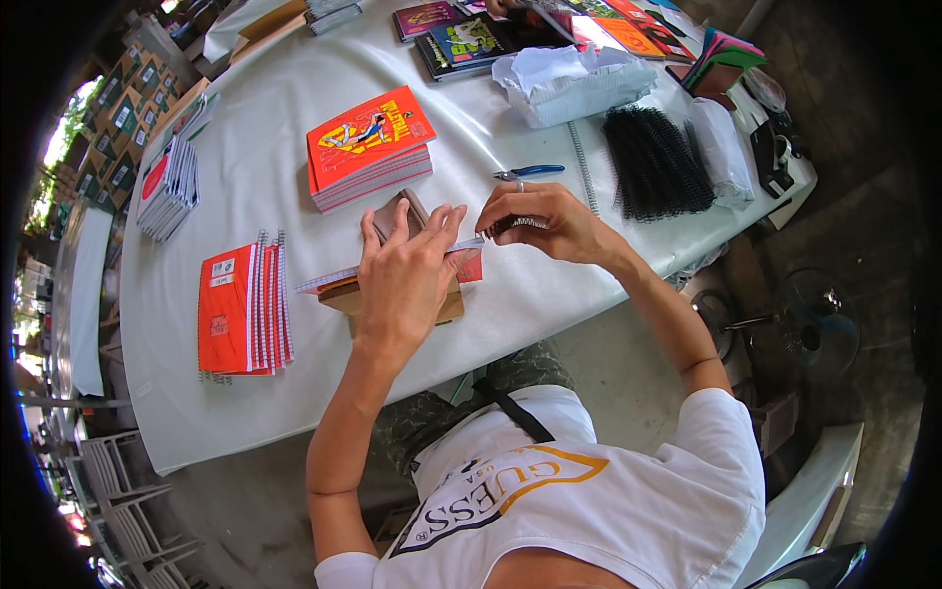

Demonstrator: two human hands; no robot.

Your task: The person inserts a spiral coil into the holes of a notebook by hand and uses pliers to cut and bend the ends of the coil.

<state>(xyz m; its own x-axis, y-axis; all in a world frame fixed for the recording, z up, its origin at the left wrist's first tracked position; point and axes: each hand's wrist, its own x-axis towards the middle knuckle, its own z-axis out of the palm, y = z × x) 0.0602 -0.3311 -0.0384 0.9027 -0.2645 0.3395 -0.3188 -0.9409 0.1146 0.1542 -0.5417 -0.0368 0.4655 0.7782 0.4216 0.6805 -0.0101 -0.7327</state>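
- The thin block of white pages with a red cover (334, 279) stands on edge near the middle of the near side of the white-covered table (510, 324), on a brown box-like support (450, 308).
- Its long upper edge runs left to right across the person's front, the right end lying slightly farther away than the left.
- The left hand (404, 280) lies over the middle of that edge, fingers spread and loosely bent, steadying the pages from above rather than gripping them tightly, as far as I can judge; the dark brown block (406, 208) sits just beyond its fingertips.
- The right hand (557, 221) is at the right end of the pages, half closed, with a short black spiral coil (522, 224) held between curled fingers and thumb.
- The key relation: the coil lies to the right of the pages, its length roughly in line with their upper edge and its left tip right beside the right-hand corner. Whether the tip has entered a hole is too small to tell.
- The right hand is the nearer one to that corner; the pages lie to its left and slightly nearer the person.
- The blue-handled metal cutters (530, 172) lie just beyond the right hand, with the heap of black coils (655, 162) farther right.
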